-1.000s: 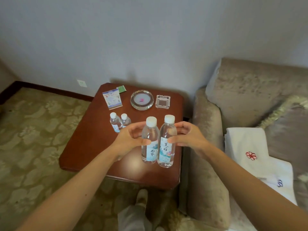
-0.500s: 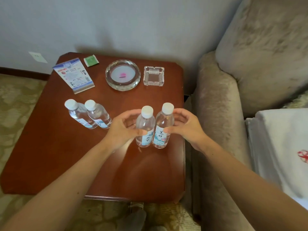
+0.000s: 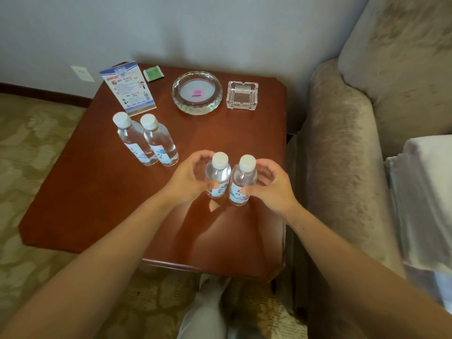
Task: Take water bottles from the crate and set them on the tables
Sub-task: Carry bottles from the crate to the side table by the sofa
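Two clear water bottles with white caps stand upright side by side on the red-brown wooden table [image 3: 97, 196]. My left hand [image 3: 188, 177] wraps the left bottle [image 3: 217, 177]. My right hand [image 3: 271, 184] wraps the right bottle [image 3: 243, 183]. Both bottle bases rest on or just above the tabletop near its right side. A second pair of matching bottles [image 3: 146, 140] stands further left on the same table, untouched. No crate is in view.
At the table's back stand a blue-and-white info card [image 3: 127, 91], a green packet [image 3: 153, 73], a round glass dish [image 3: 197, 92] and a square glass ashtray [image 3: 242, 95]. A beige armchair [image 3: 342, 143] presses against the table's right edge, with white folded towels [image 3: 428, 192] on its seat.
My head has moved closer and tilted down over the table. Both hands have lowered the two bottles from mid-air down to the tabletop, still holding them.
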A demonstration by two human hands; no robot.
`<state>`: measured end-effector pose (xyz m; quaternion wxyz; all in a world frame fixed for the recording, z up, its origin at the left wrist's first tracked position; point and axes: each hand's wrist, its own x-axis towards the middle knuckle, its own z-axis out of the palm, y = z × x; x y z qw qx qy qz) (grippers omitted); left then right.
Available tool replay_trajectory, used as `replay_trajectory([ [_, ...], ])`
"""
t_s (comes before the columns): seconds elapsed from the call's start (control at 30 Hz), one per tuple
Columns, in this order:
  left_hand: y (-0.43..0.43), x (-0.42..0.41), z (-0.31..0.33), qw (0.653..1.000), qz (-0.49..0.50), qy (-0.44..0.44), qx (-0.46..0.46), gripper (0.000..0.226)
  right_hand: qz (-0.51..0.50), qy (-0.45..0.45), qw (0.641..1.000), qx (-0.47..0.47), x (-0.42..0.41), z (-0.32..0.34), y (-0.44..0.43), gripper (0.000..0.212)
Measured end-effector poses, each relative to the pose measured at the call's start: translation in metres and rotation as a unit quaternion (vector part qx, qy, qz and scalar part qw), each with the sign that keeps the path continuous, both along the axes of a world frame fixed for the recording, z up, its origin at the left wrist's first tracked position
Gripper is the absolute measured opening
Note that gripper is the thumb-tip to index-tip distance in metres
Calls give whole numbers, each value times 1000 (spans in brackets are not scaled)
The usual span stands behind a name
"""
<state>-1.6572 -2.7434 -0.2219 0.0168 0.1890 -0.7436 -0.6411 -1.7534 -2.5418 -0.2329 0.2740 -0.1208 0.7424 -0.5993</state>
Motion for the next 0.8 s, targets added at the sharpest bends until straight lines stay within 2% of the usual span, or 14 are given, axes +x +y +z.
replay_trajectory([
  [0.13, -4, -1, 17, 993, -23, -59, -95, 66, 43, 18, 998, 43, 6, 14, -9, 61],
  [0.3, -3, -11, 52, 963, -40, -93, -249, 48, 99, 117, 978, 141, 0, 42, -15, 42],
  [0.43, 1, -14, 71, 923, -59, -113, -362, 41, 141, 208, 941, 228, -6, 62, -18, 34],
  [0.5, 3, -15, 78, 896, -73, -119, -421, 39, 157, 226, 926, 260, -8, 68, -20, 36],
  [0.6, 7, -16, 83, 851, -107, -109, -502, 22, 190, 241, 913, 270, -10, 71, -21, 41],
  [0.67, 7, -16, 83, 837, -119, -105, -524, 17, 205, 246, 906, 276, -12, 72, -21, 42],
  [0.8, 5, -18, 80, 838, -126, -91, -524, 23, 202, 258, 903, 278, -14, 70, -22, 19],
])
